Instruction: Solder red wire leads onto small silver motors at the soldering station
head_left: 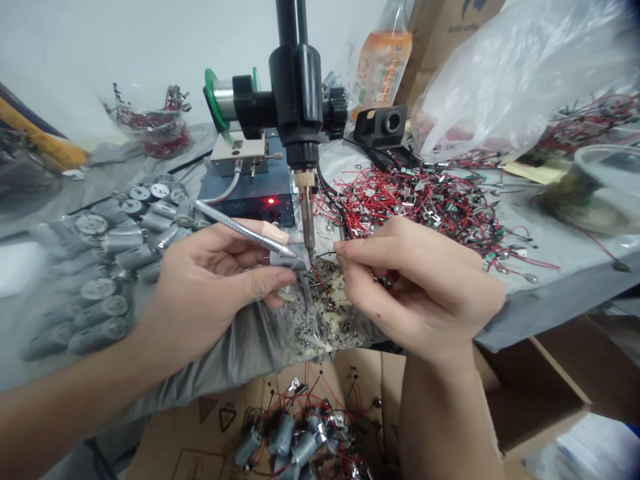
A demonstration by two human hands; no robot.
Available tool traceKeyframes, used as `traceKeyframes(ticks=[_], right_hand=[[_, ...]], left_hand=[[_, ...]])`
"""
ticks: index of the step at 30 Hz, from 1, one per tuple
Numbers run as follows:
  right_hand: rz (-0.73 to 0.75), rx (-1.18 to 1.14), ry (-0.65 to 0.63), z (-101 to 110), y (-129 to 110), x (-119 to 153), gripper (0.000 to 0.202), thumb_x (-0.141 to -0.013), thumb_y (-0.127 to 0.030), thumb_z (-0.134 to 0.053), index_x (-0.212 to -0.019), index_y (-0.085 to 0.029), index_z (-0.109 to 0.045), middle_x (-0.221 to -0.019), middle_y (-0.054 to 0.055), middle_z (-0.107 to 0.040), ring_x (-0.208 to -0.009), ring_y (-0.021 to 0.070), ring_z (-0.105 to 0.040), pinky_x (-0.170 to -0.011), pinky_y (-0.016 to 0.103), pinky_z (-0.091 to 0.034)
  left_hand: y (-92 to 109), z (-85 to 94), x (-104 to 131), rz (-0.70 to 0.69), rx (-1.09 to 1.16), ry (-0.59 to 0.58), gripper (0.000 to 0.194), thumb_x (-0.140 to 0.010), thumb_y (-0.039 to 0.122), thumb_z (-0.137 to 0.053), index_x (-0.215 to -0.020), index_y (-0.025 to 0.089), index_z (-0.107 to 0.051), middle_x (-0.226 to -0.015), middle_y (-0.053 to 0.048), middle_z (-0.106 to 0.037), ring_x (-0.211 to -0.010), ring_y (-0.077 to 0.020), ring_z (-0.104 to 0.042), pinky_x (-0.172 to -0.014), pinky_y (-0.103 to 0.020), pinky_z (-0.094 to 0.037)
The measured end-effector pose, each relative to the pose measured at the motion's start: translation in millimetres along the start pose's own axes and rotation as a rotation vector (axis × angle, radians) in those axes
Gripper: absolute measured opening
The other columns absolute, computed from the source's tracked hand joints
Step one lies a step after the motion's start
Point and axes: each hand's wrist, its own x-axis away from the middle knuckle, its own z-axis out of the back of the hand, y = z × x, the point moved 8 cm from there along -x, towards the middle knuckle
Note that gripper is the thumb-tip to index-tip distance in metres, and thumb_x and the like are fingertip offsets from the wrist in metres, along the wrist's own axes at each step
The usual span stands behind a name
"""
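Note:
My left hand (220,280) grips a small silver motor (286,257) between thumb and fingers, its end turned toward the soldering iron (308,223). The iron points down from a black stand, with its tip at the motor's end. A braided solder feed tube (240,228) reaches over my left fingers to the same spot. Close by on the right, my right hand (405,280) pinches a thin dark wire (327,253) between thumb and forefinger. A red wire hangs below the tip. The exact contact at the motor's end is too small to tell.
Loose silver motors (123,240) lie at the left. A pile of red and black wires (425,200) covers the back right. Behind the hands stand a blue control box (250,193) and a solder spool (223,100). Wired motors (295,437) lie in a cardboard box below the table edge.

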Motion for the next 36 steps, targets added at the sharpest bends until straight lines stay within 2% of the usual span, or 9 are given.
traceKeyframes(ticks=[6,15,26,36], right_hand=[[-0.003,0.010,-0.009,0.5,0.1,1.0,0.024,-0.116,-0.003,-0.076,-0.101,-0.021,-0.082,-0.084,-0.002,-0.076,-0.074,0.0121,-0.069,-0.073,0.028,-0.061],[0.004,0.000,-0.014,-1.2,0.2,-0.3,0.027,-0.114,-0.002,-0.074,-0.099,-0.022,-0.082,-0.083,-0.001,-0.076,-0.072,0.0140,-0.070,-0.070,0.031,-0.060],[0.018,-0.010,-0.017,-1.3,-0.5,0.5,0.026,-0.114,-0.002,-0.075,-0.099,-0.022,-0.082,-0.081,-0.002,-0.074,-0.070,0.0130,-0.066,-0.068,0.031,-0.056],[0.020,-0.003,-0.007,-2.0,-0.5,0.5,0.027,-0.114,-0.002,-0.075,-0.098,-0.023,-0.081,-0.080,-0.002,-0.074,-0.069,0.0136,-0.067,-0.067,0.032,-0.057]], left_hand=[[-3.1,0.4,3.3,0.025,-0.004,-0.015,0.039,-0.083,-0.002,-0.111,-0.104,0.029,-0.103,-0.099,0.001,-0.096,-0.076,-0.0164,-0.091,-0.056,-0.013,-0.071],[-2.8,-3.2,-1.2,0.044,0.065,-0.028,0.045,-0.069,0.002,-0.123,-0.100,0.028,-0.104,-0.090,0.002,-0.094,-0.067,-0.0145,-0.087,-0.055,-0.013,-0.071],[-3.6,1.2,3.2,0.068,-0.002,-0.011,0.042,-0.072,0.003,-0.122,-0.100,0.029,-0.104,-0.092,0.000,-0.094,-0.068,-0.0152,-0.087,-0.056,-0.013,-0.070],[-2.6,-0.8,2.8,0.046,0.058,-0.050,0.044,-0.075,0.000,-0.120,-0.105,0.029,-0.105,-0.099,-0.001,-0.097,-0.073,-0.0151,-0.088,-0.060,-0.012,-0.072]])
